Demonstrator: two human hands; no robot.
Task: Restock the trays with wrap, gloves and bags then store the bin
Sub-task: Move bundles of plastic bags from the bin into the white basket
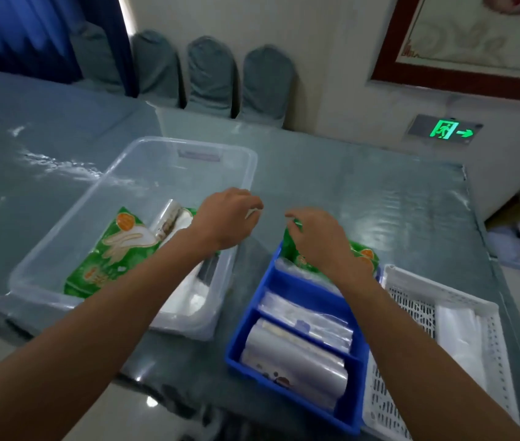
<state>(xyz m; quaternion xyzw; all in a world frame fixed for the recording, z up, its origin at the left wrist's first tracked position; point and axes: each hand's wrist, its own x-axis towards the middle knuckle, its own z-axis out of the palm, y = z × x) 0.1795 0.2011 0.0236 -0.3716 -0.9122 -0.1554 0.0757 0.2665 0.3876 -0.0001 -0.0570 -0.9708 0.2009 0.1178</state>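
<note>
A clear plastic bin (144,160) stands on the table at the left, holding a green glove pack (112,253), a roll of wrap (166,218) and white bags. A blue tray (271,319) with three compartments sits to its right. Its near compartment holds a wrap roll (296,361), the middle one clear bags (309,319). My right hand (319,240) grips a green glove pack (363,256) in the far compartment. My left hand (226,218) hovers over the bin's right rim, fingers loosely curled; whether it holds anything is unclear.
A white perforated tray (411,300) with white bags (462,338) lies right of the blue tray, near the table's right edge. The table has a glossy grey-blue cover (363,186). Covered chairs (210,74) stand against the far wall.
</note>
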